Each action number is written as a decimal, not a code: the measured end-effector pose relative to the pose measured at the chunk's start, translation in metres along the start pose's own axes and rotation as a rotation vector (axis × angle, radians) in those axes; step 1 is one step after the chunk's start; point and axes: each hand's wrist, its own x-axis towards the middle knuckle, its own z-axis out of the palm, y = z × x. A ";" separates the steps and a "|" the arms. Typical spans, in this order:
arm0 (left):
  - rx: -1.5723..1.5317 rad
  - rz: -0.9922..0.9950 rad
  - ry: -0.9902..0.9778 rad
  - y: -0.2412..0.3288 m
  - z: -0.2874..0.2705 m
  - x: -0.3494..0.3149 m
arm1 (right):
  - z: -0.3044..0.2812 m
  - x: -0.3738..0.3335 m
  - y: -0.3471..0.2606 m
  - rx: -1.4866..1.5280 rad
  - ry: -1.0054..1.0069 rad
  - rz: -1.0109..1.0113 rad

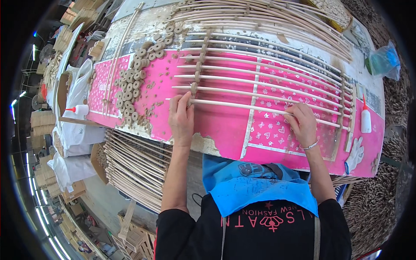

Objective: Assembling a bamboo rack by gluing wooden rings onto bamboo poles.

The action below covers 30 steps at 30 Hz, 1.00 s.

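Observation:
Several pale wooden rods lie side by side across the table, joined near their left ends by a column of small brown wooden rings (197, 73) and at the right by another column. My left hand (181, 121) is closed around the left end of the nearest wooden rod (242, 105), by a ring; the fingers partly hide the grip. The rod's tip shows just left of that hand. Farther right, my right hand (302, 123) pinches the same rod between thumb and fingers.
Loose wooden discs with holes (130, 89) are heaped at the left on the pink patterned table cover (225, 130). Glue bottles with red tips stand left (80, 110) and lie right (366, 120), near a white glove (355, 155). More rods (277, 17) lie at the back.

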 end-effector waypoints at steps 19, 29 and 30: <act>0.032 0.011 -0.105 -0.011 0.011 0.001 | 0.027 -0.013 0.020 -0.059 0.173 0.029; 0.073 -0.016 -0.132 -0.021 0.013 0.000 | 0.025 -0.013 0.023 -0.059 0.193 0.032; 0.076 -0.010 -0.129 -0.021 0.013 0.000 | 0.025 -0.013 0.022 -0.057 0.199 0.031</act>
